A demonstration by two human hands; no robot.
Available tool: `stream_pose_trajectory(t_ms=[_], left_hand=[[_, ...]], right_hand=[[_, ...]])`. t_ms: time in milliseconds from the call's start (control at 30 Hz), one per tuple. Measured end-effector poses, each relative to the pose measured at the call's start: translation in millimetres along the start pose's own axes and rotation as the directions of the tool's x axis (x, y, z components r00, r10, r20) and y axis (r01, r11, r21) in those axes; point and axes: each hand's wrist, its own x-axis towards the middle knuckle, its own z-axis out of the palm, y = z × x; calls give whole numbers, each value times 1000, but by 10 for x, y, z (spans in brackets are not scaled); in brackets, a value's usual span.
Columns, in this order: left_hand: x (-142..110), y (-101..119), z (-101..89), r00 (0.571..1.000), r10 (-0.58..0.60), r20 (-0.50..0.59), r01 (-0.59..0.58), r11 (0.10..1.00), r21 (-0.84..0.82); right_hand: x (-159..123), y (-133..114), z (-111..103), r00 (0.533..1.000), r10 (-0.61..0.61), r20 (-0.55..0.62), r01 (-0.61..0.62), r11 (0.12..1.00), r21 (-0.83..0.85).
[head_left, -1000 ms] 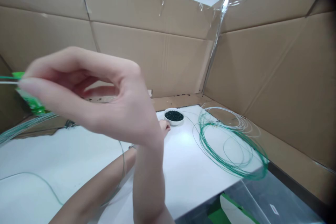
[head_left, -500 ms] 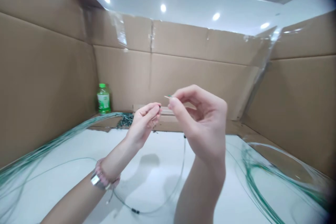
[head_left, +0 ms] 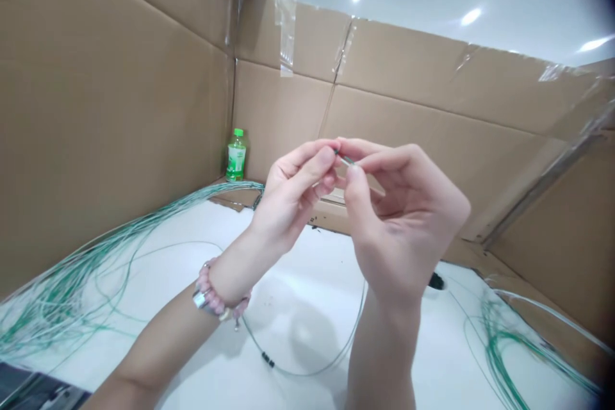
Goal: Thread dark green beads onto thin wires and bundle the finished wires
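Observation:
My left hand (head_left: 302,189) is closed in a pinch on a small dark piece (head_left: 336,152), mostly covered by the fingertips. My right hand (head_left: 398,211) pinches the end of a thin green and white wire (head_left: 348,160), which points at that piece. Both sets of fingertips meet, or nearly so, above the white table. Whether the wire tip enters the dark piece I cannot tell. Below the hands a thin cable (head_left: 307,374) curves in a loop, with small black pieces (head_left: 268,359) on it. A pink bead bracelet (head_left: 223,300) circles my left wrist.
Many green and white wires (head_left: 91,269) spread along the left side. Coiled green wires (head_left: 500,346) lie on the right of the white table (head_left: 230,218). A green bottle (head_left: 236,157) stands in the back left corner. Cardboard walls (head_left: 432,102) surround the table. Small black pieces (head_left: 436,281) sit by my right wrist.
My hands have come together, so the wire end in the right now reaches the dark piece in the left. The view has turned left, showing more of the wires there.

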Motion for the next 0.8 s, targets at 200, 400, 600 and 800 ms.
stream_pose_trajectory(t_ms=[200,400,600,800], left_hand=[[2,6,-36,997,8,79,-12,999,41],[15,24,-33,996,75,56,-84,980,183],[43,50,-74,983,161,92,-183,929,323],[40,69,-137,964,207,165,-258,872,416]], right_hand=[[6,-17,17,999,-34,-12,33,998,-54],[9,3,-4,997,-77,-13,76,994,-74],[16,4,-44,997,-66,28,68,993,-96],[28,6,-100,997,-55,55,62,989,-131]])
